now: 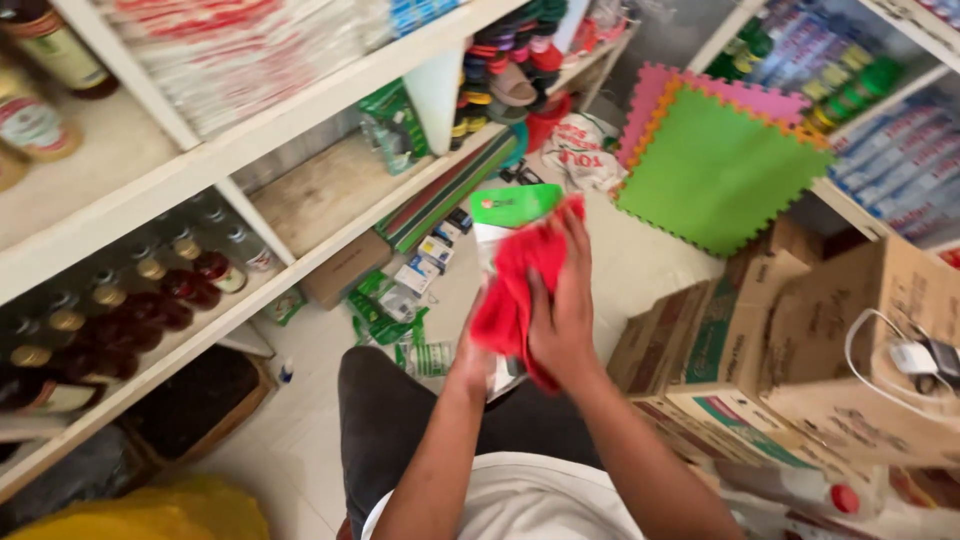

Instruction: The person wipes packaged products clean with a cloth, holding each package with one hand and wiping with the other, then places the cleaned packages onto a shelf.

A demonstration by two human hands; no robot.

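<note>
My right hand (563, 312) presses a red cloth (512, 290) against a flat packet with a green top (516, 204). My left hand (474, 352) is mostly hidden behind the cloth and holds the packet from beneath. Both hands are raised in front of me, above my dark trousers (400, 420), in a narrow shop aisle.
White shelves (200, 165) on the left carry dark bottles (150, 300) and stacked packets. Cardboard boxes (800, 340) stand at the right. Green and pink foam mats (715, 165) lean at the far end. Small packets (400, 310) lie on the floor.
</note>
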